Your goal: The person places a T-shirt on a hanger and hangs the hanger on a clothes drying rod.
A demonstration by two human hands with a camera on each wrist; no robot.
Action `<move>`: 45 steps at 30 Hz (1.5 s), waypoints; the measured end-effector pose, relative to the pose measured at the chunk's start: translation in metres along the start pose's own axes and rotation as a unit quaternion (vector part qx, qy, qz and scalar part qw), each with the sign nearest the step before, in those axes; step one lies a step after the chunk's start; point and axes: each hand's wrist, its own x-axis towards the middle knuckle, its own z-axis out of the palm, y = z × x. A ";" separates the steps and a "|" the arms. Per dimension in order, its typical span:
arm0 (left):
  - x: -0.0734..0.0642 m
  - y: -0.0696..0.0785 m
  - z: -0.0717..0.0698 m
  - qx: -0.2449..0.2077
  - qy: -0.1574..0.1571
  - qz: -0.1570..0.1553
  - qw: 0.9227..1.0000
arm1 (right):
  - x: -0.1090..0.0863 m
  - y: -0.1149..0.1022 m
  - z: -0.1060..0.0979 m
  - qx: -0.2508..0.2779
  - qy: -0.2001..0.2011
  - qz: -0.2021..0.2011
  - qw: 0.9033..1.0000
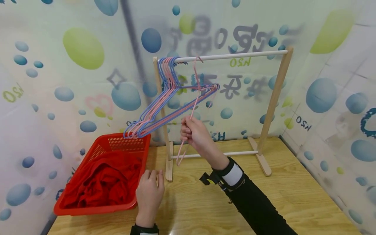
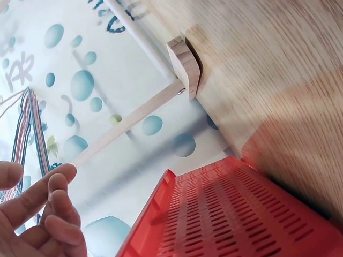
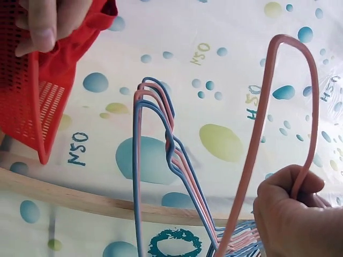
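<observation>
My right hand [image 1: 197, 133] grips a pink hanger [image 3: 258, 128] by its side wire, and the hanger's hook is at the white top rail [image 1: 243, 56]. To its left, several blue and pink hangers [image 1: 152, 107] hang bunched on the same rail. My left hand [image 1: 149, 192] is held beside the right edge of the red basket [image 1: 101, 210], its fingers loosely bent with nothing in them. Crumpled red cloth [image 1: 108, 178] fills the basket. In the left wrist view, the relaxed fingers of the left hand [image 2: 40, 219] show near the basket's slotted wall.
A wooden rack post [image 1: 274, 101] stands on the right, its foot [image 1: 261, 160] on the wood-grain table [image 1: 293, 192]. A white lower bar [image 1: 241, 153] joins the two posts. Behind the rack hangs a patterned sheet [image 1: 226, 19] with blue and green spots.
</observation>
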 end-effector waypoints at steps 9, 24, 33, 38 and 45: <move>-0.003 0.001 0.001 -0.001 -0.001 0.010 1.000 | -0.040 0.024 -0.024 -0.017 -0.013 0.035 0.999; -0.003 0.004 0.002 0.003 -0.035 -0.009 0.999 | -0.079 0.061 -0.050 -0.062 -0.043 0.064 0.995; -0.003 0.003 0.005 -0.001 -0.020 0.005 1.000 | -0.094 0.070 -0.062 -0.103 -0.052 0.073 0.991; -0.003 0.002 0.007 -0.001 0.001 0.018 1.000 | -0.103 0.072 -0.070 -0.141 -0.054 0.079 0.985; -0.004 0.000 0.005 0.002 0.000 0.015 1.000 | -0.118 0.078 -0.086 -0.182 -0.052 0.098 0.977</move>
